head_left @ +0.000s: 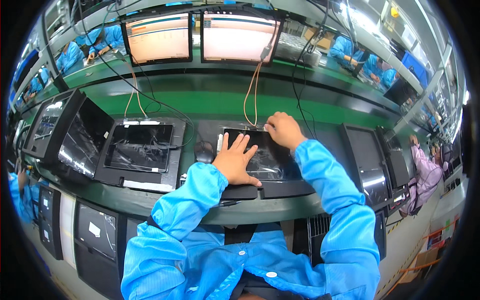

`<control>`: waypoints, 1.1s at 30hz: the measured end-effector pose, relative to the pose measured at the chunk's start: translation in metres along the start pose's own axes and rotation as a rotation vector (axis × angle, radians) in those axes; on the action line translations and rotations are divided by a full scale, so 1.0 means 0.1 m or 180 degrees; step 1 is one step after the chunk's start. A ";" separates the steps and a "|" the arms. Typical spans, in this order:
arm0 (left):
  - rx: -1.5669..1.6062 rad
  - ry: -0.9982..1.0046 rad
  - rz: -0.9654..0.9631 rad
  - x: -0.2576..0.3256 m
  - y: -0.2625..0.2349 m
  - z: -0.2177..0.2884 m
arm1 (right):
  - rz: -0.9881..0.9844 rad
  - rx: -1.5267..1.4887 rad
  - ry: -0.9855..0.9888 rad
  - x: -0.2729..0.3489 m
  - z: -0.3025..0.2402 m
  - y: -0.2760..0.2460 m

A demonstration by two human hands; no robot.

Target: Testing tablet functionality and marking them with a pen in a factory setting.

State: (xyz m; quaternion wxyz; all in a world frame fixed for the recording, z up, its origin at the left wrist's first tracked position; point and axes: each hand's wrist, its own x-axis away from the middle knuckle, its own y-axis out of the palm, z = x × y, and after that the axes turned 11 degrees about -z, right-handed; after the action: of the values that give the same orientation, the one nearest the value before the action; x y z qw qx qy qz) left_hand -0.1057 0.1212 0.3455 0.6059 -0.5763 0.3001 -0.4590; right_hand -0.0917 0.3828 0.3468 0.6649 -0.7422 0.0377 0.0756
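A black tablet (270,162) under clear film lies in a dark foam tray (285,189) in front of me. My left hand (234,161) rests flat across its left half, fingers spread, the thumb near the front edge. At the tablet's far right edge is my right hand (286,131), its fingers curled in. What those fingers grip, if anything, is hidden. An orange-pink cable (256,82) hangs down to the tablet's far edge, just left of my right hand. Left of my left hand sits a black mouse (204,151).
A second film-covered tablet (137,147) lies cabled in another tray at left. Stacked black trays stand at far left (75,132) and right (367,162). Two monitors (240,37) stand behind the bench; cables hang around. A pen (227,203) lies near the front edge. People work beyond.
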 end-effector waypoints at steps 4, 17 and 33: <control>-0.0193 -0.0353 -0.0046 0.19 -0.03 0.22 | 0.0387 -0.1302 -0.0379 -0.09 -0.20 0.16; 0.0351 -0.0233 0.1032 0.14 0.21 0.22 | 0.0383 0.0025 -0.0547 -0.12 -0.29 0.16; 0.0220 -0.4130 0.3045 4.45 1.40 -0.39 | -0.0963 0.0079 -0.1645 1.28 -2.24 -0.12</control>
State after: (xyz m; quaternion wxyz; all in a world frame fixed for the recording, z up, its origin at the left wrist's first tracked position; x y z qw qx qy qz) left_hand 0.0669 -0.3089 0.2766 0.8077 -0.5181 0.0885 0.2671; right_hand 0.0506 0.1677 0.3610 0.6652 -0.6873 -0.2429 0.1616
